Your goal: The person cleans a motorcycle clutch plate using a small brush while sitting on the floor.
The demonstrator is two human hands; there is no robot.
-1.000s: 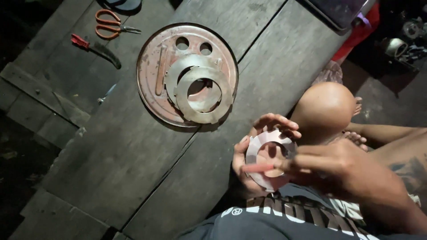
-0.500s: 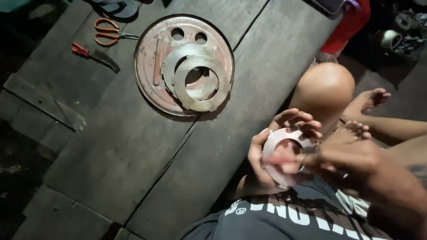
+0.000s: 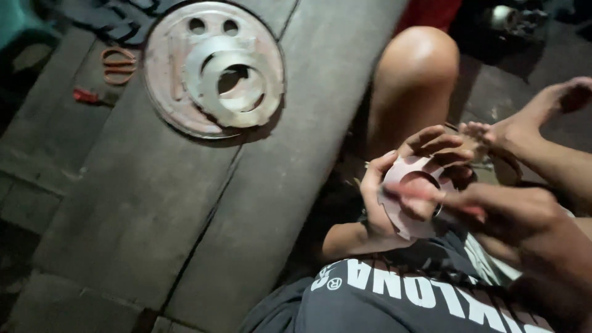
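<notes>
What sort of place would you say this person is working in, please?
Probably a small, informal repair workshop, worked at floor level. A rusty round metal plate with flat rings on it lies on rough wooden planks, orange-handled scissors rest nearby, and the left hand holds a cut ring-shaped gasket.

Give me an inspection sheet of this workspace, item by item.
Surface: dark wooden planks, worn, with gaps between the boards.
Job's things: a flat pinkish ring-shaped gasket, held over the lap.
Clutter: round rusty metal plate with lighter ring-shaped pieces stacked on it; orange-handled scissors; red-handled tool.
Grippers: left hand grips the gasket's edge; right hand lies across its front, finger pointing over it.
Cables: nothing seen.
Surroundings: dim light; the person's bare knee and foot; dark clutter top right, too dim to tell.
</notes>
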